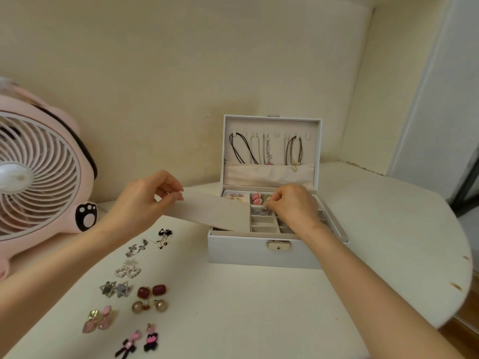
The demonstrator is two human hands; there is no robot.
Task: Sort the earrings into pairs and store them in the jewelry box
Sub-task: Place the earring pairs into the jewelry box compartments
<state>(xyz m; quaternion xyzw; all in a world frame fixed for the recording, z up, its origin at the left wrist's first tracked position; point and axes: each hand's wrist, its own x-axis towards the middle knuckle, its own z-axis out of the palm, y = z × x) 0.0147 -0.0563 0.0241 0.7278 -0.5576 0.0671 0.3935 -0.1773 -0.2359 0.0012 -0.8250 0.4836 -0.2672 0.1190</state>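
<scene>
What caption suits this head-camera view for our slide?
Left hand pinches a beige felt flap; right hand reaches into the open white jewelry box beside paired earrings.

Tabletop (259,307) – off-white, rounded edge at R, brown chips along that edge. Pink fan (39,177) stands far L by the wall. Jewelry box (259,252), white, lid up, sits centre-back, clasp facing the viewer.

Earrings lie front-L in pairs, each pair side by side. From back to front:
- black pair (163,235)
- silver snake pair (136,247)
- pearl heart pair (127,271)
- star pair (115,289), with red square pair (151,291) just R of it
- round bead pair (149,306)
- pink drop pair (99,320)
- pink-and-black bow pair (140,342), nearest the front edge
</scene>
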